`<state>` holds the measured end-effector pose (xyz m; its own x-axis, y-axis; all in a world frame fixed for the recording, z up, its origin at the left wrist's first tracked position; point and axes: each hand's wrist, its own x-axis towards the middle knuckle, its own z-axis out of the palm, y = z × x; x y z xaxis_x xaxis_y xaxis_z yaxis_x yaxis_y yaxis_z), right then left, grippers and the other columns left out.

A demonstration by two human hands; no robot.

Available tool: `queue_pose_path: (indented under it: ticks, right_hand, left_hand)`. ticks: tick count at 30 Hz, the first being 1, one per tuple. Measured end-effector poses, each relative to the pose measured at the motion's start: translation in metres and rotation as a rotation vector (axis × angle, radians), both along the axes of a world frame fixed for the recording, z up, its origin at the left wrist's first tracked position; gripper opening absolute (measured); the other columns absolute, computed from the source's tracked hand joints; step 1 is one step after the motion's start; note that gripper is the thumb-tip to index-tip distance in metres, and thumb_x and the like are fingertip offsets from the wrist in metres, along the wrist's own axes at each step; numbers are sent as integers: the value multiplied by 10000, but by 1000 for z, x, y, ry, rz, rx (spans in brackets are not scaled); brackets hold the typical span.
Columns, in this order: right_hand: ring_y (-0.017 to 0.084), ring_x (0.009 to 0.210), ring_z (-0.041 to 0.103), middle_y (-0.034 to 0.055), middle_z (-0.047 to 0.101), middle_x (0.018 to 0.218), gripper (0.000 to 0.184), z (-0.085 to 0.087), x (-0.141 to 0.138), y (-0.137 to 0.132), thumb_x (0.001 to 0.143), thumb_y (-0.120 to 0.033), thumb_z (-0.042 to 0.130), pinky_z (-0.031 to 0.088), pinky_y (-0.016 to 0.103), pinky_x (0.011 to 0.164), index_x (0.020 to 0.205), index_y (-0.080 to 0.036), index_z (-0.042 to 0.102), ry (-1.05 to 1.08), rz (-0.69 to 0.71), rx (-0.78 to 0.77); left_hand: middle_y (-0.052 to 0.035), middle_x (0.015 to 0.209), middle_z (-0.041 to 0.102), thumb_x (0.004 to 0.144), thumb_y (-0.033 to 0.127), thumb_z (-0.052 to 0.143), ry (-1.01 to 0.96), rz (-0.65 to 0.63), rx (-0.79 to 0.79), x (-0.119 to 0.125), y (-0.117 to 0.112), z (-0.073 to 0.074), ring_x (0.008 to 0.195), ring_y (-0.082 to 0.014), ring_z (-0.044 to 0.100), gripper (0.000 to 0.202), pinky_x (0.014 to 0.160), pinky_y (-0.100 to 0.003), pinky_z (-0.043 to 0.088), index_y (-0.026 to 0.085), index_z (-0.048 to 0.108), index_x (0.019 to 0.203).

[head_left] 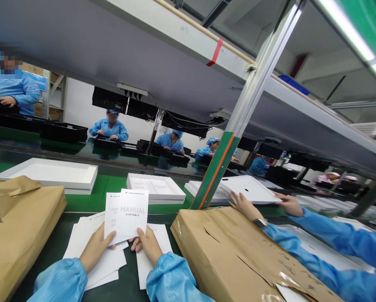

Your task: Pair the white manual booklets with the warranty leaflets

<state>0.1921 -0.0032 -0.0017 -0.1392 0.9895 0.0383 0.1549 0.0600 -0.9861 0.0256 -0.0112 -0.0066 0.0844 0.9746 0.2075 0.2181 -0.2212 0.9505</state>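
My left hand (pixel 95 248) and my right hand (pixel 147 244) together hold up two white booklets (pixel 127 214), one overlapping the other; the front one is printed "MANUAL". Both hands pinch the lower edges, thumbs on the front. Beneath them several loose white sheets (pixel 106 262) lie spread on the dark green bench. Both my sleeves are blue.
Brown paper parcels stand at left (pixel 14 235) and right (pixel 238 256). White trays (pixel 49 174) (pixel 156 187) ride the green belt. A co-worker's hands (pixel 263 205) at right hold a white tray lid (pixel 250 188). A slanted green-striped post (pixel 217 170) rises ahead. Several people in blue work opposite.
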Motion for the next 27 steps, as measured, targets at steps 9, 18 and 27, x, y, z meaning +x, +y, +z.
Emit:
queue_pose_path:
  ticks: [9, 18, 27]
  right_hand:
    - [83, 343, 495, 35, 567, 549, 575, -1, 0, 1, 607, -594, 376, 325, 175, 315, 888, -94, 419, -4, 1, 2]
    - [87, 347, 500, 45, 573, 542, 609, -2, 0, 1, 604, -607, 366, 319, 170, 311, 906, -82, 419, -5, 4, 17]
    - [90, 348, 499, 47, 572, 540, 615, -2, 1, 2, 600, -613, 368, 321, 174, 314, 907, -84, 424, -7, 10, 24]
  left_hand:
    - [-87, 996, 561, 672, 378, 427, -22, 5, -6, -1, 0, -1, 731, -197, 574, 455, 743, -333, 417, 125, 453, 1050]
    - [-93, 1001, 553, 683, 362, 417, -13, -8, 1, 0, 0, -2, 754, -204, 567, 477, 760, -352, 405, 126, 410, 1098]
    - [-107, 1048, 522, 694, 382, 400, 14, -19, -18, -1, 1, -1, 704, -188, 576, 497, 781, -348, 390, 122, 382, 1117]
